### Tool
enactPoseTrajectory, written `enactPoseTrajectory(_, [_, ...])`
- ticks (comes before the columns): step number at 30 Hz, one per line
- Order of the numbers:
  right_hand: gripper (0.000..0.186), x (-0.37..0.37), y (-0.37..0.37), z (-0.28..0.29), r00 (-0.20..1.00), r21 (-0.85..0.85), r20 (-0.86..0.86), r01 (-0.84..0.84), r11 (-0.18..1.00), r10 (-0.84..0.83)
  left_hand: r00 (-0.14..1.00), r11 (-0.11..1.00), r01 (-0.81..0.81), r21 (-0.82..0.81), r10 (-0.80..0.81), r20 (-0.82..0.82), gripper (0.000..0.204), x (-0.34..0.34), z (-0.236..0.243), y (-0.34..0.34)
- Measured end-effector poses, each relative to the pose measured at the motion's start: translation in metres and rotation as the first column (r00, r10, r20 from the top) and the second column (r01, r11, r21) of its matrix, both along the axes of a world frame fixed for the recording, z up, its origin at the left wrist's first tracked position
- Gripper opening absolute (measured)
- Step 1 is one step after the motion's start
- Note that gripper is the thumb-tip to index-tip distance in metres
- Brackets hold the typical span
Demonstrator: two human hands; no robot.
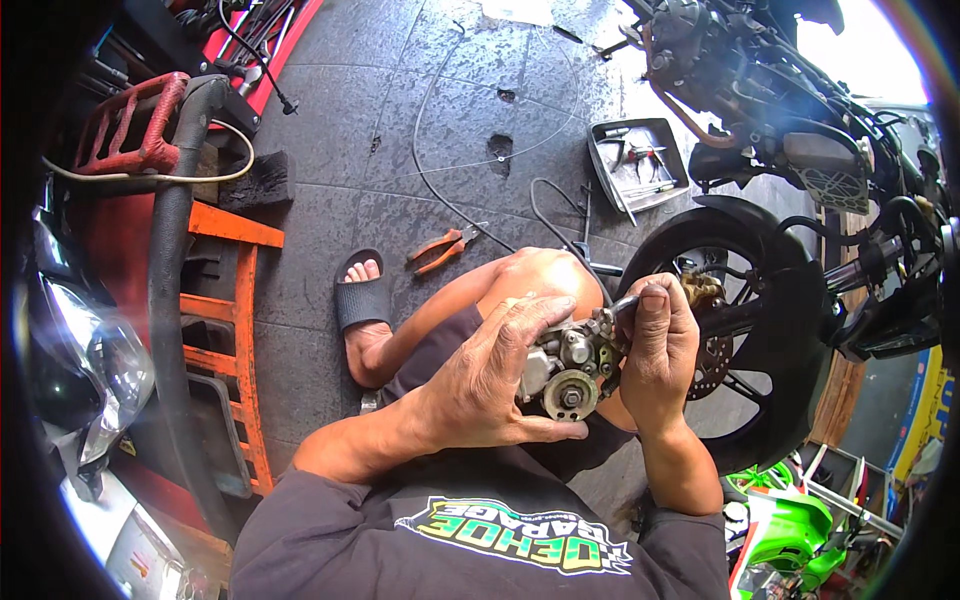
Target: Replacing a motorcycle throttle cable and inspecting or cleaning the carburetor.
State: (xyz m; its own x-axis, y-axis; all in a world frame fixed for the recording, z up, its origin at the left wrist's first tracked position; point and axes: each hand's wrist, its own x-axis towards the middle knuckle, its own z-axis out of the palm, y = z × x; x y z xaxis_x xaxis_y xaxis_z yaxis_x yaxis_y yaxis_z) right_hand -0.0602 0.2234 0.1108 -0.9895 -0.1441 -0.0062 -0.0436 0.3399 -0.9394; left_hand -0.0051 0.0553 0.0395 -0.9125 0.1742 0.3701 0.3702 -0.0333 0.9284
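Observation:
A greasy metal carburetor point(570, 362) with a round slotted wheel on its upper face is held over my lap. My left hand point(480, 375) clasps its left side, with the thumb along the lower edge and the fingers over the top. On the other side, my right hand point(658, 345) is closed at the carburetor's upper right corner, its thumb and fingers pinching a small dark piece. The palm hides part of that side. A black cable point(440, 178) curves over the floor toward my bent knee; its near end is hidden.
Orange-handled pliers point(440, 250) lie beside my sandalled foot. A black tray point(596, 160) of hand tools sits farther off. To the right stand a motorcycle wheel point(655, 240) and engine point(690, 60). An orange metal frame point(240, 300) and red toolbox point(310, 15) are at left.

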Motion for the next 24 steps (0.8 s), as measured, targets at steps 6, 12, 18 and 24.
enactPoseTrajectory(6, [0.032, 0.001, 0.000, 0.005, 0.996, -0.097, 0.094, 0.021, 0.995, -0.012, 0.995, 0.997, 0.067, -0.032, -0.070, -0.076, 0.110, -0.010, 0.003, -0.009])
enactPoseTrajectory(12, [0.032, 0.000, -0.001, 0.005, 0.997, -0.100, 0.083, 0.006, 0.995, 0.003, 0.994, 0.995, 0.069, -0.072, -0.074, -0.075, 0.110, -0.011, 0.009, -0.010])
enactPoseTrajectory(18, [0.030, -0.005, 0.010, 0.005, 0.982, -0.095, 0.183, 0.062, 0.994, -0.044, 0.995, 0.991, 0.005, -0.132, -0.018, -0.096, 0.114, -0.012, 0.004, -0.009])
enactPoseTrajectory(24, [0.027, -0.003, 0.019, 0.011, 0.972, -0.061, 0.236, 0.027, 0.998, -0.012, 0.995, 1.000, -0.022, -0.016, 0.020, -0.098, 0.108, -0.008, 0.002, -0.009])
